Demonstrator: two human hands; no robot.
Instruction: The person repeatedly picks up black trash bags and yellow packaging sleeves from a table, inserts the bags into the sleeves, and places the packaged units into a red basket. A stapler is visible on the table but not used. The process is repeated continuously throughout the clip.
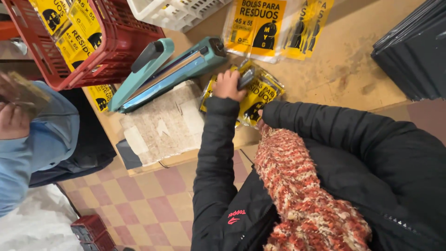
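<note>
Left grip on yellow packet; red crate (tilted) holds similar packets.

A clear plastic packet with yellow-and-black printed label, holding folded dark bags, lies flat near the front edge of the worn wooden tabletop, just right of the teal heat sealer, its glossy film crinkled and partly covered by a hand.

A worn wooden table carries a teal heat sealer, yellow packets, black bags.
</note>
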